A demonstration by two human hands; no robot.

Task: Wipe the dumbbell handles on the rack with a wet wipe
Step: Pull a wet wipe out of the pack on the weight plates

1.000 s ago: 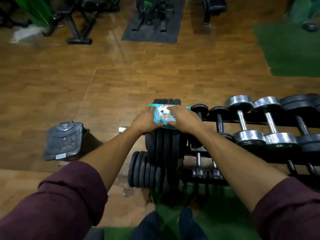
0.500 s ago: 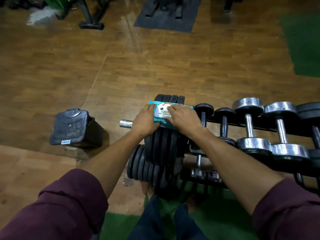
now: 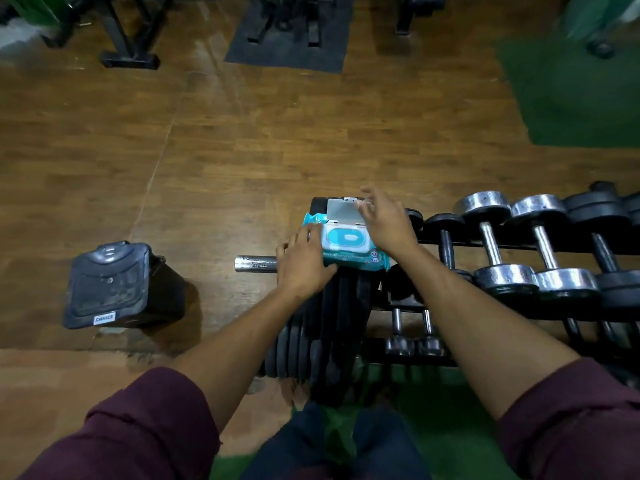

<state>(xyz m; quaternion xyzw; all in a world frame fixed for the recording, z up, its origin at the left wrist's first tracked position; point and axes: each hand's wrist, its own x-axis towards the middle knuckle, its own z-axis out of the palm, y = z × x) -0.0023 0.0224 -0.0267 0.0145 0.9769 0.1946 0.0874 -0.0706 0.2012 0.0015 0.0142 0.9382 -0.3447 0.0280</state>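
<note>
- Dumbbell handles point(image 3: 490, 242) lie on the rack point(image 3: 512, 245) just to the right of the right hand point(image 3: 388, 221), bare steel bars between chrome and black heads, none of them touched yet
- Judged by looks, the handles are stiff, heavy with their heads and likely slick once wet, so each is best wiped in place on the rack, wipe wrapped round the middle of the bar
- Wet wipe pack point(image 3: 346, 245) rests on top of the stacked black plates point(image 3: 332, 306), directly under both hands; it looks soft and light, liable to slide if tugged, so it wants holding by its body while a wipe is pulled from the opening
- Left hand point(image 3: 304, 268) lies over the pack's near-left corner, fingers bent down onto it, pinning it against the plates
- Right hand sits at the far-right edge of the pack, fingers loosely spread at the raised lid point(image 3: 343, 211); whether they pinch the lid cannot be told
- Compared with half a second ago: the lid was flat with the right hand lying over the pack, and now it stands flipped up and the blue seal underneath is showing; no wipe is out yet
</note>
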